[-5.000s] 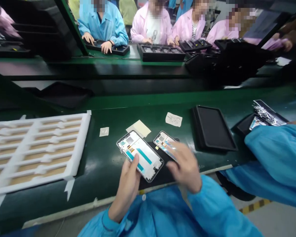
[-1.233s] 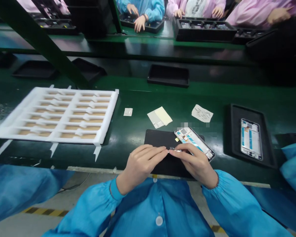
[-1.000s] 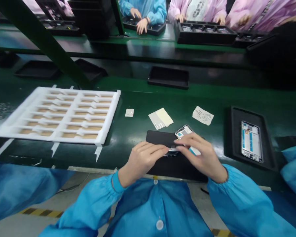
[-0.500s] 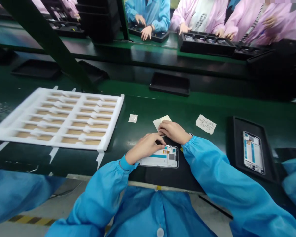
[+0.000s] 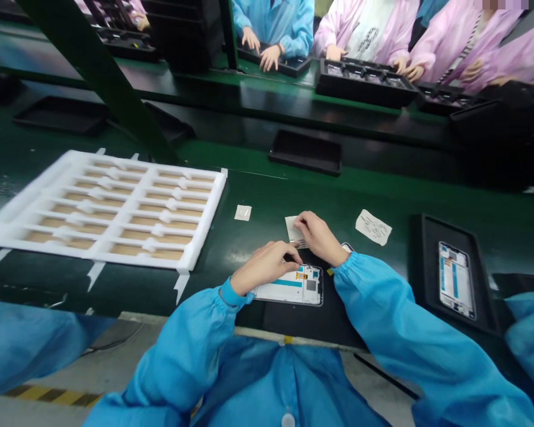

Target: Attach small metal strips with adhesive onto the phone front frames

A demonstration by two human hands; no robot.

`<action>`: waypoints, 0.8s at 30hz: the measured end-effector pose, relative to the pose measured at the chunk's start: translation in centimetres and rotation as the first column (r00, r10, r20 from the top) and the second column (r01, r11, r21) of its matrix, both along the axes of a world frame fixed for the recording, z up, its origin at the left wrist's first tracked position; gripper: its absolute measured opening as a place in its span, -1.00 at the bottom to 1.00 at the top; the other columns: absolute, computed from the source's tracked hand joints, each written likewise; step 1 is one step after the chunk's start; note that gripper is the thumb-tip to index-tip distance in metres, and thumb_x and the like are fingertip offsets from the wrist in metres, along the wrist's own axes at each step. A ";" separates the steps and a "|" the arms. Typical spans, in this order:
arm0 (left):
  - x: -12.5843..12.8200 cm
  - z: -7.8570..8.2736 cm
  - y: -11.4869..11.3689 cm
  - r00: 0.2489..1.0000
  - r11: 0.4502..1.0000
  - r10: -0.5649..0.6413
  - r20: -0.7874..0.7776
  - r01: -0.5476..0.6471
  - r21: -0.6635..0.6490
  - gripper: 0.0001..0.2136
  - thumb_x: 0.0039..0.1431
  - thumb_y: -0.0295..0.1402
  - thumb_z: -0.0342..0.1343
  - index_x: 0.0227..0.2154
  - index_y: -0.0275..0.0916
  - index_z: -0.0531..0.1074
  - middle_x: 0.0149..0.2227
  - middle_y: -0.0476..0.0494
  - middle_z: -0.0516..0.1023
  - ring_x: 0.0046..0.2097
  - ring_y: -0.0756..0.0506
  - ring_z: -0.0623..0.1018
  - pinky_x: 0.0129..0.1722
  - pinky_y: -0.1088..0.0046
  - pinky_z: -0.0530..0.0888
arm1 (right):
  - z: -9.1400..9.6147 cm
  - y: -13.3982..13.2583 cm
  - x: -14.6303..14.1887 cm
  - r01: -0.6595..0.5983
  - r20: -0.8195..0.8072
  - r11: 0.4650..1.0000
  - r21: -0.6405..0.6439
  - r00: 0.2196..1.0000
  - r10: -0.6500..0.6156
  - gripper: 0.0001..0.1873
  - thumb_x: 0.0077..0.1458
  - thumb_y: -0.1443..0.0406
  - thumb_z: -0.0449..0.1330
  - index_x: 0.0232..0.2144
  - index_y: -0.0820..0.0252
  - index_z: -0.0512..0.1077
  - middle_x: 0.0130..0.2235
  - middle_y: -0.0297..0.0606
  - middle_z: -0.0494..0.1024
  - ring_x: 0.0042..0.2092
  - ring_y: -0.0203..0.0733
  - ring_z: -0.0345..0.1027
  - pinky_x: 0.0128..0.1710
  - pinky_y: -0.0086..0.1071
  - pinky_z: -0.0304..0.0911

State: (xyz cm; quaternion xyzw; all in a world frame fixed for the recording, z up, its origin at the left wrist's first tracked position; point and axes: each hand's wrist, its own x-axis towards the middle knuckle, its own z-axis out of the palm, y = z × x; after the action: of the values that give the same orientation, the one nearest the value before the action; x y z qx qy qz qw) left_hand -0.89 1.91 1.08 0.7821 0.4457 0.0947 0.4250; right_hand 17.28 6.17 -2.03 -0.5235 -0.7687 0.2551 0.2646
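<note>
Phone frame (image 5: 289,290) is laid flat on the black mat (image 5: 311,323) with its long axis running left to right, pinned at its upper left edge by the left hand (image 5: 267,267). Directly beyond it, the sticker sheet (image 5: 292,228) is pinched by the right hand (image 5: 318,236), the nearer hand. Two phone frames are counted, the second in the black tray (image 5: 427,279); one white foam tray (image 5: 102,207) is present.

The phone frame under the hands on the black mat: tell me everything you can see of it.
The phone frame lies flat, long side across, on the black mat at the near edge of the green bench. Its open inside faces up: a thin silvery rim, a mostly white interior, a teal strip, a small orange spot and a dark square part towards its right end. The left hand rests on its upper left part. The right hand is beyond it, fingertips on a pale sheet.
</note>
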 end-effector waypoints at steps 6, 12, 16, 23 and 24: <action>-0.2 0.0 -0.6 0.996 0.999 0.027 0.091 -0.029 0.017 -0.86 0.22 -0.28 0.14 -0.26 -0.09 0.59 0.24 -0.10 0.37 0.11 -0.23 0.53 -0.05 0.33 0.49 | 3.3 -1.0 -0.2 0.080 -0.528 0.971 -0.226 0.828 -0.191 -0.77 0.16 0.12 0.18 -0.37 0.15 0.32 -0.38 -0.30 0.53 -0.34 -0.26 0.43 -0.29 -0.34 0.36; -0.8 0.5 -2.2 0.987 0.993 0.059 0.148 -0.073 0.089 -0.85 0.25 -0.33 0.12 -0.22 -0.10 0.59 0.15 -0.09 0.48 0.12 -0.19 0.52 -0.03 0.37 0.49 | 6.1 -5.3 0.6 0.071 -0.665 0.934 -0.351 0.684 -0.302 -0.68 -0.11 0.17 0.43 -0.38 0.15 0.41 -0.39 -0.33 0.56 -0.33 -0.26 0.47 -0.26 -0.36 0.39; -1.3 1.0 -4.1 0.982 0.942 0.055 0.180 -0.111 0.316 -0.85 0.29 -0.38 0.10 -0.17 -0.12 0.56 -0.12 0.00 0.65 -0.09 -0.08 0.62 -0.08 0.43 0.50 | 6.6 -8.3 1.3 0.120 -0.617 0.959 -0.258 0.743 -0.259 -0.72 -0.08 0.23 0.43 -0.35 0.14 0.43 -0.36 -0.31 0.59 -0.29 -0.23 0.51 -0.24 -0.36 0.42; -1.7 1.3 -7.5 0.994 0.729 -0.069 0.086 -0.009 0.685 -0.81 0.32 -0.50 0.01 -0.11 -0.22 0.48 -0.13 -0.03 0.65 -0.15 -0.07 0.64 -0.20 0.39 0.50 | 6.7 -12.2 1.3 0.162 -0.495 0.978 -0.133 0.844 -0.207 -0.85 0.08 0.28 0.34 -0.29 0.12 0.46 -0.32 -0.30 0.58 -0.26 -0.21 0.50 -0.22 -0.32 0.43; -1.7 1.4 -7.7 0.994 0.721 -0.087 0.064 0.019 0.692 -0.81 0.33 -0.50 0.00 -0.09 -0.23 0.47 -0.12 -0.03 0.65 -0.15 -0.07 0.64 -0.20 0.39 0.50 | 6.7 -12.5 1.3 0.171 -0.479 0.978 -0.121 0.853 -0.208 -0.88 0.10 0.29 0.32 -0.29 0.12 0.46 -0.31 -0.30 0.58 -0.25 -0.21 0.50 -0.21 -0.31 0.43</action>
State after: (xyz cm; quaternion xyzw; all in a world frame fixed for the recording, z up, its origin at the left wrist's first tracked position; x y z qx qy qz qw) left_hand -2.61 -5.82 2.49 0.8912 0.3357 0.2777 0.1259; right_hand 18.55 -6.33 4.70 -0.5244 -0.6115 0.3800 0.4547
